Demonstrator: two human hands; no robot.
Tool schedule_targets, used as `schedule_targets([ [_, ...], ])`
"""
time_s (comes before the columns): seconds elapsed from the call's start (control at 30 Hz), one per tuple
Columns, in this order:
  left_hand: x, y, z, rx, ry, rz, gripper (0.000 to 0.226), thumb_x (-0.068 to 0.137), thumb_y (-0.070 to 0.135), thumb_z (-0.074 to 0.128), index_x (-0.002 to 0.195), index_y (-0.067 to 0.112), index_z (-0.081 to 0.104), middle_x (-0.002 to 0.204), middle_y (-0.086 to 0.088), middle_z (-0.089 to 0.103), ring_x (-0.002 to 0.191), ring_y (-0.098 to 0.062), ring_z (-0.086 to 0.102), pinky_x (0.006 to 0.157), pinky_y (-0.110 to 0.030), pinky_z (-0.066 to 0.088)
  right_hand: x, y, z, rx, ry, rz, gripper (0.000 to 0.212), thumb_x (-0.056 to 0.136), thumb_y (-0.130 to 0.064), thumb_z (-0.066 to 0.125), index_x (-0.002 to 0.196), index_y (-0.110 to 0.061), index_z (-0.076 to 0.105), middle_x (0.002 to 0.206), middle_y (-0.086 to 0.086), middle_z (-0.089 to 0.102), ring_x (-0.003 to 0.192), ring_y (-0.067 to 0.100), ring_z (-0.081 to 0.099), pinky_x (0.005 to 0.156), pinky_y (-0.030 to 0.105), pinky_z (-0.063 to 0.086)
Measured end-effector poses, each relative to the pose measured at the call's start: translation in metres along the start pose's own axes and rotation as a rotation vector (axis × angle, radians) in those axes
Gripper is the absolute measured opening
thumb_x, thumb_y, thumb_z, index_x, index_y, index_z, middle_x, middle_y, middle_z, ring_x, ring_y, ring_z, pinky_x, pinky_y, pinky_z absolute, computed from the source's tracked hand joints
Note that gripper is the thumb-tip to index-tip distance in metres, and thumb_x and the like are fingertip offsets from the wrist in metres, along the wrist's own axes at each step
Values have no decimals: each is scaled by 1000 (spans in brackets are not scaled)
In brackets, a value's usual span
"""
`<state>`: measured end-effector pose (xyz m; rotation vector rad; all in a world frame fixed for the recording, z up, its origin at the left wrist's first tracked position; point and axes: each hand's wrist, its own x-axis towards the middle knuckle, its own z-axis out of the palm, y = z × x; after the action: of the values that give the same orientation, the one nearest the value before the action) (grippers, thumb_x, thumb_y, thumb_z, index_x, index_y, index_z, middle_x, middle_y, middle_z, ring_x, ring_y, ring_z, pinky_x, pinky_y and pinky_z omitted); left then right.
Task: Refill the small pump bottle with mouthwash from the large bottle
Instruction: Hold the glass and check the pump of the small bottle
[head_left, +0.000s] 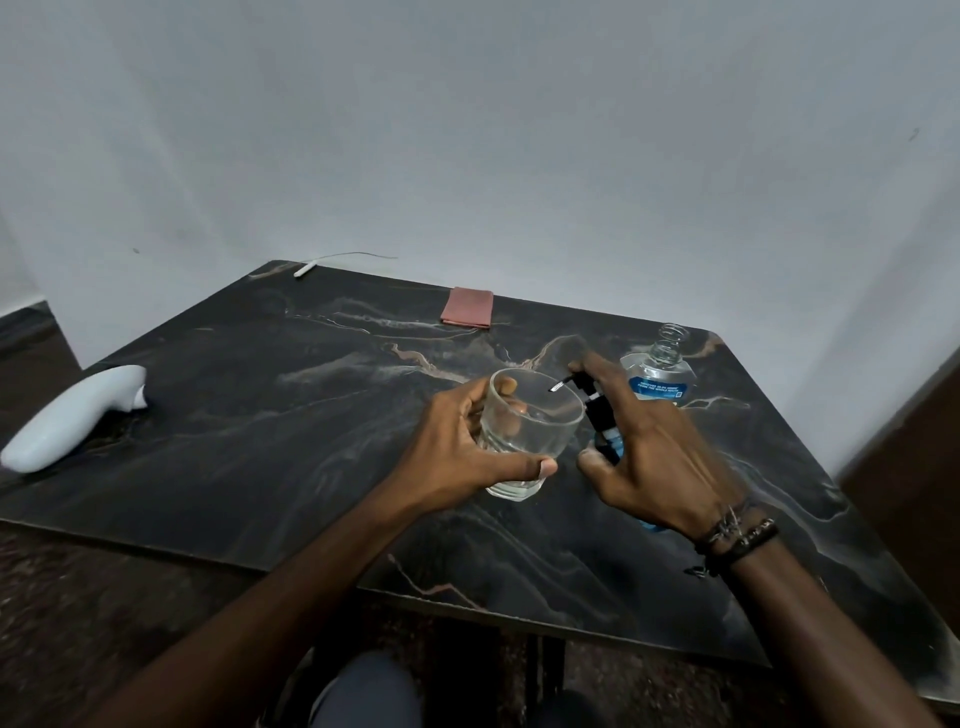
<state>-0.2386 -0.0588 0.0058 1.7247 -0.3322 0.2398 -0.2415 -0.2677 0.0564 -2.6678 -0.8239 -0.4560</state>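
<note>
My left hand (467, 441) grips a clear drinking glass (530, 431) at the middle of the dark marble table (260, 415), fingers and thumb curled round its wall. My right hand (654, 447) holds the small pump bottle (602, 421), black pump head on top, its thin nozzle reaching over the glass rim. My index finger lies on the pump head. Most of the bottle's body is hidden behind the hand; a bit of blue shows below. The large mouthwash bottle (660, 374), clear with a blue label and no cap on, stands just beyond my right hand.
A folded pink cloth (466, 307) lies near the table's far edge. A white curved device (72, 415) rests at the left edge. A white stick with a thin wire (306, 269) lies at the far corner by the wall.
</note>
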Motion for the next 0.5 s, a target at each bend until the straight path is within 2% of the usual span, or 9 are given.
schedule_targets([
  [0.17, 1, -3, 0, -2, 1, -7, 70, 60, 13, 95, 123, 15, 63, 110, -2, 75, 102, -16, 73, 90, -37, 61, -1, 2, 2, -12, 22, -5, 83, 75, -18, 62, 149, -28, 25, 62, -13, 48, 51, 5, 48, 52, 21, 36],
  [0.3, 2, -6, 0, -5, 7, -16, 77, 58, 23, 97, 126, 15, 62, 113, -3, 74, 105, -18, 72, 92, -43, 60, 0, 2, 3, -22, 41, -20, 86, 77, -18, 62, 151, -31, 19, 72, -9, 57, 54, 9, 53, 54, 27, 48],
  [0.5, 2, -7, -1, -16, 14, -39, 85, 53, 34, 97, 128, 14, 61, 115, -4, 74, 107, -20, 72, 93, -46, 59, -2, 6, 6, -55, 88, 6, 78, 75, -18, 64, 143, -29, 25, 74, -3, 60, 57, 17, 56, 56, 27, 47],
])
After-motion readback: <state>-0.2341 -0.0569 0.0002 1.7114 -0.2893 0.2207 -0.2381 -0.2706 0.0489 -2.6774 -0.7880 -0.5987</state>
